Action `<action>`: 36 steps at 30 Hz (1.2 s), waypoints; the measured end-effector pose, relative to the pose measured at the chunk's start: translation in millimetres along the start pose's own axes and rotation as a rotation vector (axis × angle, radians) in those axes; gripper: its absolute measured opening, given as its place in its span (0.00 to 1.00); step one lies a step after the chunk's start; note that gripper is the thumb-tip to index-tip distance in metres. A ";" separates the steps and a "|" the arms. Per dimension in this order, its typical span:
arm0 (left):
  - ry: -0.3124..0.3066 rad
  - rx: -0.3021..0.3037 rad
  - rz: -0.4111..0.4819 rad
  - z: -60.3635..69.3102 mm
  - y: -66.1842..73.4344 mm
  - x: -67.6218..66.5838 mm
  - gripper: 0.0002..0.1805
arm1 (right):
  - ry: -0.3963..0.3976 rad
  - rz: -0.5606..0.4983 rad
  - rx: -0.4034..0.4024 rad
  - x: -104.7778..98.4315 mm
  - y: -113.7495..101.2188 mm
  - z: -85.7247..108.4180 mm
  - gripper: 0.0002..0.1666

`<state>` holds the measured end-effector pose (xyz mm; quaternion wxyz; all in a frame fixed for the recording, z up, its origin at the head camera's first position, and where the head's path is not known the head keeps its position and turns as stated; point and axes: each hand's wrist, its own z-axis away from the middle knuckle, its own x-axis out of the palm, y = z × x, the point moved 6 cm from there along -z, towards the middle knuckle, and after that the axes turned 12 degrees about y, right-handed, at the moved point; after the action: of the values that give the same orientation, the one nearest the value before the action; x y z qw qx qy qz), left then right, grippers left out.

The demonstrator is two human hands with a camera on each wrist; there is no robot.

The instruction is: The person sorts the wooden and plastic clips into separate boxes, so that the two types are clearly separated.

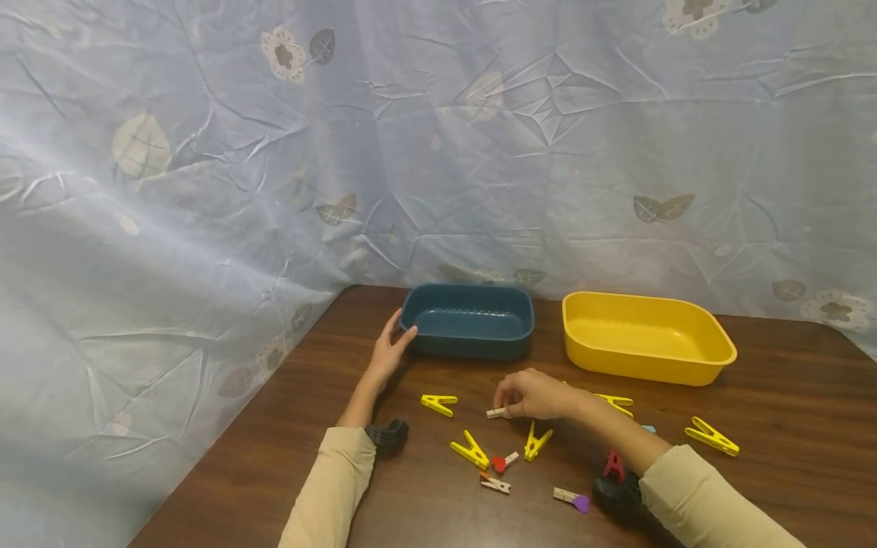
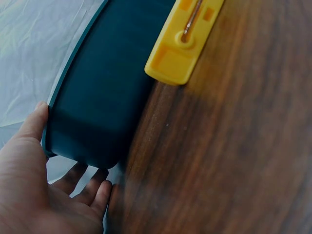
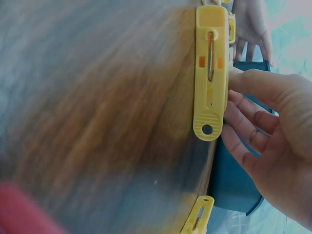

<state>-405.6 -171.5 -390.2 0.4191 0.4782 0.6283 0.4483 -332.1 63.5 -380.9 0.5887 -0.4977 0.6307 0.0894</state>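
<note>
My left hand [image 1: 390, 350] touches the left end of the teal bin [image 1: 473, 348], its thumb at the rim and its fingers loosely spread by the end wall. In the left wrist view that hand [image 2: 53, 195] sits beside the bin's corner. My right hand [image 1: 534, 393] pinches a small wooden clothespin [image 1: 495, 413] low over the table. In the right wrist view a yellow clip [image 3: 210, 73] hides the fingertips of that hand [image 3: 273, 131]. Near it lie yellow clips [image 1: 438, 405], [image 1: 537, 441] and a wooden clothespin with a red heart [image 1: 505, 462].
A yellow bin [image 1: 647, 365] stands right of the teal one. Around the brown table [image 1: 411, 502] lie more yellow clips [image 1: 712, 436], a purple-heart clothespin [image 1: 570, 498] and another wooden clothespin [image 1: 495, 483]. A red clip [image 1: 614, 464] is by my right wrist. A patterned curtain [image 1: 438, 175] hangs behind.
</note>
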 end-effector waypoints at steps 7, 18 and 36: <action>0.003 0.001 -0.002 1.1 1.9 -0.7 0.36 | 0.037 -0.008 -0.016 -6.5 -1.4 -3.4 0.05; -0.001 0.004 0.013 0.9 2.0 -0.5 0.35 | 0.060 -0.010 0.018 -18.7 3.1 -7.6 0.04; 0.001 -0.005 0.010 -7.9 -9.8 -0.8 0.36 | 0.232 0.081 0.085 -50.4 13.8 -15.6 0.05</action>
<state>-415.2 -175.0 -397.6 0.4176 0.4799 0.6252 0.4522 -361.9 85.6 -340.9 0.5283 -0.4536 0.7172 0.0281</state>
